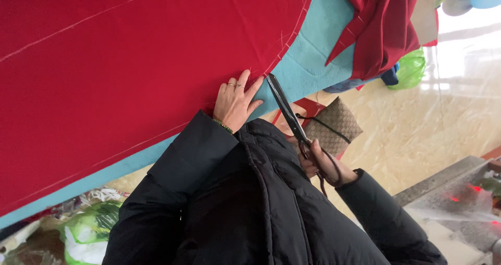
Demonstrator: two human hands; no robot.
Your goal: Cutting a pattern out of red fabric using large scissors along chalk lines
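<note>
A large red cloth (130, 61) is lying flat over the counter (308, 61), which is covered in teal felt, and it is filling most of the view. Faint chalk lines are crossing the cloth, and a stitched or chalked line is running along its curved edge.

The left hand (236, 102) is pressing down flat on the cloth right at that edge, its fingers (244, 82) lying together and pointing toward the cloth's middle, thumb set a little apart. Rings are showing on two fingers and a green bead band is sitting at the wrist.

The right hand (322, 163) is gripping the handles of dark scissors (289, 113), fingers threaded through the loops and closed around them. The blades are lying together, tips touching the cloth's edge just beside the left hand's fingertips.

Beyond the cloth's curved edge, a second heap of red cloth (381, 25) is hanging off the counter. Near the scissors, a patterned brown pouch (334, 127) is resting below the counter. A green bag (409, 69) is lying on the floor well apart from the cloth, under the heap. Both arms are in black padded sleeves.
</note>
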